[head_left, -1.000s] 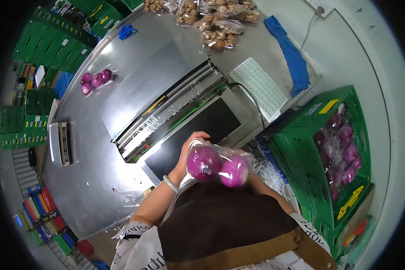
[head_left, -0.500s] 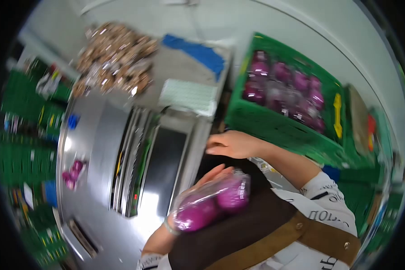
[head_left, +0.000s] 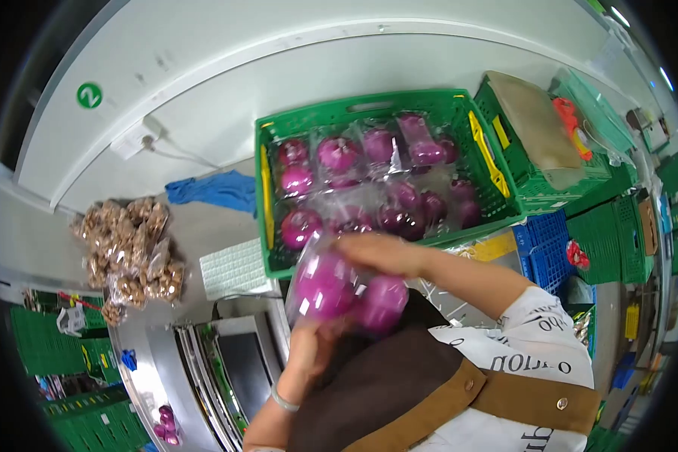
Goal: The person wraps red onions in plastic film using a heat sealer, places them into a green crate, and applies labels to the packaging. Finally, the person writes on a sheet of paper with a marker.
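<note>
A clear plastic pack of red onions (head_left: 327, 285) is held up before my chest, blurred a little. My left hand (head_left: 315, 345), with a band at the wrist, grips it from below, its fingers mostly hidden behind the pack. From the right, my right hand (head_left: 376, 252) closes on the pack's upper side, its fingertips partly hidden by the film. Just beyond my hands stands a green crate (head_left: 361, 106) containing several similar packs of red onions (head_left: 339, 154) laid in rows.
Left of the crate are a blue cloth (head_left: 214, 191), bagged brown produce (head_left: 128, 248) and a white textured pad (head_left: 237, 270). A wrapping machine (head_left: 241, 369) and small red onions (head_left: 167, 426) are at lower left. More green crates (head_left: 538, 177) and a blue crate (head_left: 546, 245) stand right.
My view has turned right toward the crate. The onion pack, earlier in my left hand alone, has come up near the crate's front edge, and my right hand has joined on it.
</note>
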`<state>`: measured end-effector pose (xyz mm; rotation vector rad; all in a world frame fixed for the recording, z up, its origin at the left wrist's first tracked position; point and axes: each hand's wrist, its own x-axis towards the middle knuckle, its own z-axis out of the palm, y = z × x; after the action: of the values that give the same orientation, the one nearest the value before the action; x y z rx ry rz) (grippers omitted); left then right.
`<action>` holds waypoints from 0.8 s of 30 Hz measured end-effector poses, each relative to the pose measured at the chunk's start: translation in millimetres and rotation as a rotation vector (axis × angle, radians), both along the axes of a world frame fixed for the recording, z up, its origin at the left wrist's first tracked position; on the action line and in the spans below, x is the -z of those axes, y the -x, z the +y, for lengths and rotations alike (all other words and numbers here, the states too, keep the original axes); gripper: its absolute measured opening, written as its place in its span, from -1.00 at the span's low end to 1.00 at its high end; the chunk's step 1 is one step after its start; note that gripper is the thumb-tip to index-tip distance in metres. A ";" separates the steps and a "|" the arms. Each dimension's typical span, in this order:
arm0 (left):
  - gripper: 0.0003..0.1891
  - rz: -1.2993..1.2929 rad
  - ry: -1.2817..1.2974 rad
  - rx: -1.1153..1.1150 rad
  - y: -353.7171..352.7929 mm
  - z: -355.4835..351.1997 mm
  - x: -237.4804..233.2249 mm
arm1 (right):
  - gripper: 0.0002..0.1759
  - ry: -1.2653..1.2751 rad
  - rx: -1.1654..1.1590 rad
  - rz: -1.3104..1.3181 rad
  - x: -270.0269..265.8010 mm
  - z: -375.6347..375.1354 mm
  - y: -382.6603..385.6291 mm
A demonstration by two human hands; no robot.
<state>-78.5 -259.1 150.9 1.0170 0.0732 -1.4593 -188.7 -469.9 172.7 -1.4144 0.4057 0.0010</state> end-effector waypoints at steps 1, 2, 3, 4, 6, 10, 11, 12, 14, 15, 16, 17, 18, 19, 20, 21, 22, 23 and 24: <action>-0.70 -0.188 0.039 0.053 -0.4 -31.7 -2.7 | -0.46 -0.009 0.132 -0.101 8.5 -35.1 18.7; -0.71 -0.376 0.084 0.105 -0.2 -64.2 -5.6 | -0.46 -0.014 0.263 -0.204 16.7 -69.6 37.3; -0.75 -0.561 0.214 0.170 -1.3 -96.2 0.0 | -0.47 -0.065 0.502 -0.163 14.7 -99.9 56.2; -0.78 -0.742 0.347 0.233 -2.1 -128.2 5.4 | -0.47 -0.118 0.740 -0.118 12.1 -127.0 73.2; -0.77 -1.184 0.472 0.559 -0.7 -194.2 -12.6 | -0.48 0.074 0.914 -0.202 -9.2 -167.5 100.8; -0.64 -1.972 0.930 0.713 26.3 -323.6 22.9 | -0.48 0.574 1.125 -0.078 21.5 -251.1 134.5; -0.61 -2.105 0.941 0.740 34.5 -349.4 31.6 | -0.49 0.659 1.152 -0.044 34.0 -268.3 138.0; -0.58 -2.238 0.947 0.768 42.6 -371.3 40.7 | -0.49 0.676 1.146 -0.001 39.7 -278.4 137.8; -0.51 -2.370 0.906 0.884 49.3 -402.2 55.6 | -0.50 0.702 1.137 0.087 51.4 -292.9 136.2; -0.48 -2.366 0.859 0.965 52.0 -414.5 62.7 | -0.51 0.773 1.118 0.128 62.8 -302.2 136.7; -0.44 -2.362 0.811 1.043 54.4 -424.3 66.8 | -0.51 0.821 1.129 0.205 66.4 -306.3 134.9; -0.43 -2.357 0.796 1.043 54.7 -429.5 71.0 | -0.51 0.871 1.139 0.282 70.3 -309.3 131.9; -0.41 -2.351 0.777 1.044 52.5 -430.9 75.9 | -0.52 0.919 1.144 0.360 73.7 -311.8 128.8; -0.40 -2.346 0.754 1.049 49.6 -431.3 75.7 | -0.52 0.906 1.125 0.392 67.6 -310.3 125.2; -0.40 -2.325 0.764 1.022 46.6 -431.9 75.8 | -0.52 0.890 1.112 0.402 65.0 -313.0 121.8; -0.40 -2.300 0.767 1.003 43.7 -428.7 77.4 | -0.51 0.867 1.095 0.415 65.7 -314.1 118.5; -0.40 -2.278 0.768 0.979 41.2 -426.3 77.9 | -0.50 0.846 1.077 0.424 67.8 -316.8 115.3; -0.40 -2.266 0.776 0.951 39.9 -426.6 79.3 | -0.50 0.845 1.066 0.419 71.4 -322.4 113.1; -0.40 -2.254 0.787 0.921 40.3 -426.0 80.4 | -0.51 0.844 1.056 0.415 77.8 -327.8 112.9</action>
<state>-118.8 -685.1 70.5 1.4344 -2.5222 -0.1024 -301.5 -797.7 95.0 -1.8464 1.5968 -0.8261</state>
